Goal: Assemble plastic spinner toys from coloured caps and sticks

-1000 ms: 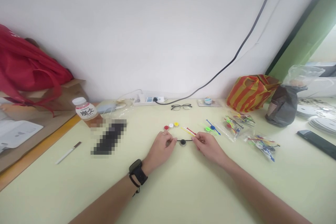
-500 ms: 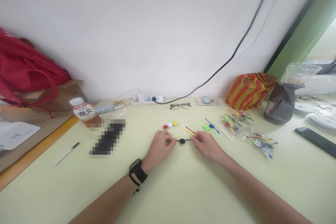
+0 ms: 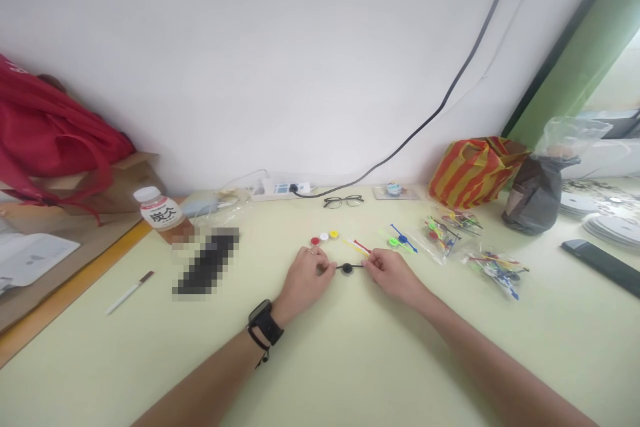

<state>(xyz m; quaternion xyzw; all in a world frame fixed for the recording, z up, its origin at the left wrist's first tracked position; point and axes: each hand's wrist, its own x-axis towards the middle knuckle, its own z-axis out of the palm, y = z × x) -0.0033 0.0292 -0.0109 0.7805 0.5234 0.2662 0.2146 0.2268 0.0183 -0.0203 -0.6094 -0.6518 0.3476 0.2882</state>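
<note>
Between my hands is a black spinner arrow [image 3: 347, 268] with a round hub and thin arms. My left hand [image 3: 309, 275] pinches its left end, and my right hand [image 3: 389, 272] pinches its right end. Something pale shows under the hub, too small to make out. Just beyond my left hand stand a red round base [image 3: 315, 241], a white one [image 3: 324, 237] and a yellow one [image 3: 334, 235]. Red, yellow and white arrows [image 3: 361, 247] lie beside my right fingertips. Farther right are a blue arrow [image 3: 403, 240] and a green round piece [image 3: 394, 243].
Clear bags of coloured arrows [image 3: 497, 272] lie at right, near a black phone-like object [image 3: 603, 268]. Glasses [image 3: 343, 201] and a power strip [image 3: 280, 190] line the wall. At left are a drink bottle [image 3: 163, 215], a pen [image 3: 129, 292] and a blurred dark patch [image 3: 207, 263].
Both hands keep their pinch on the black spinner arrow. Its hub sits slightly lower in view, with less of the pale part beneath it showing.
</note>
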